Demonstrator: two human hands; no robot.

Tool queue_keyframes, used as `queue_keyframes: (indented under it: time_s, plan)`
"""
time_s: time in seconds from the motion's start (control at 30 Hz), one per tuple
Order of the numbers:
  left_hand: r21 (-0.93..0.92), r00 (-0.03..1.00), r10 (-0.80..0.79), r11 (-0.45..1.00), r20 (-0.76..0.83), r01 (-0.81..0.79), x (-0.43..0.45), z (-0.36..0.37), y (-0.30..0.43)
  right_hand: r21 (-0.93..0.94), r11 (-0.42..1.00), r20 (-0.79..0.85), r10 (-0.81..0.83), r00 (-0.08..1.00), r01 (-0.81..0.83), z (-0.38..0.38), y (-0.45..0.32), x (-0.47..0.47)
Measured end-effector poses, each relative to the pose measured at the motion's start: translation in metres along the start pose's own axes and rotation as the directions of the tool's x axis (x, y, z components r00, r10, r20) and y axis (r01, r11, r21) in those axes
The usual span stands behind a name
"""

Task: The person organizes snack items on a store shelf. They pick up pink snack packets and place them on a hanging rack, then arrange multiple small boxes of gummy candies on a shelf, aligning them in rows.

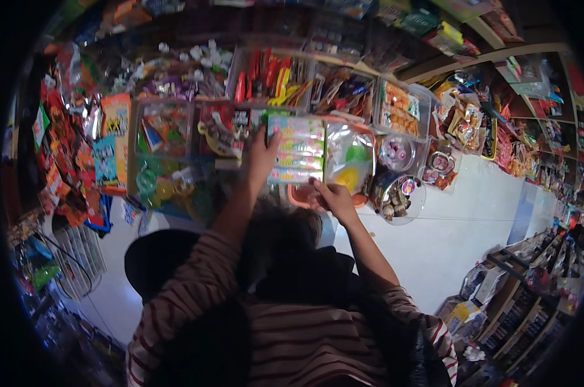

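Observation:
A flat box of small wrapped packs (297, 150) in several pastel colours, bearing writing, is held between my two hands. My left hand (265, 150) grips its left edge, with the fingers partly hidden. At its lower right corner, my right hand (333, 196) pinches the edge with thumb and fingers. Just right of the box is an orange-rimmed tub (371, 155) with green and yellow things under clear plastic. Left of my left hand lies a dark red packet tray (224, 126). Part of the orange tub shows below the box.
Clear bins of sweets surround the box, one with red and yellow packets (272, 80). Round jars (398, 198) stand right, near the white floor (471, 193). Orange packets (65, 164) pile up left. A dark round seat (159, 256) is beside my left arm.

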State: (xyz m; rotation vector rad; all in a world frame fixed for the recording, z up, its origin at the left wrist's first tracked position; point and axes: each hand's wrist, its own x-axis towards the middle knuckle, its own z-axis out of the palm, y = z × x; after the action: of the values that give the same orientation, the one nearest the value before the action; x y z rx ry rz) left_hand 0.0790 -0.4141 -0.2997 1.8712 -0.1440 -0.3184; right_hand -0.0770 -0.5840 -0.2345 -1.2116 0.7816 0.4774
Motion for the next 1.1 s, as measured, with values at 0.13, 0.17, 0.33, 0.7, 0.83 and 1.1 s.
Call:
queue_keyframes:
  time_s: [0.13, 0.17, 0.33, 0.7, 0.83, 1.1]
  plan:
    - [0.417, 0.971, 0.132, 0.908, -0.199, -0.038, 0.006, -0.012, 0.063, -0.349, 0.911, -0.012, -0.238, 0.971, 0.219, -0.025, -0.068, -0.019]
    - [0.146, 0.904, 0.364, 0.930, -0.223, -0.339, 0.019, -0.018, 0.092, -0.251, 0.930, -0.032, -0.284, 0.958, 0.267, -0.031, -0.094, -0.025]
    - [0.510, 0.340, 0.918, 0.397, -0.205, -0.763, 0.079, -0.031, 0.277, 0.004, 0.630, -0.205, -0.759, 0.617, 0.777, -0.040, -0.243, -0.033]
    - [0.699, 0.052, 0.842, -0.409, 0.537, -0.587, 0.191, -0.001, 0.462, 0.449, 0.532, -0.372, -0.620, 0.691, 0.718, 0.021, -0.366, -0.036]
    - [0.703, 0.047, 0.848, -0.406, 0.529, -0.584, 0.204, -0.002, 0.458, 0.487, 0.463, -0.469, -0.577, 0.669, 0.741, 0.029, -0.372, -0.030]
    - [0.701, 0.001, 0.888, -0.362, 0.459, -0.615, 0.210, -0.001, 0.452, 0.495, 0.379, -0.516, -0.595, 0.616, 0.782, 0.039, -0.345, -0.051]
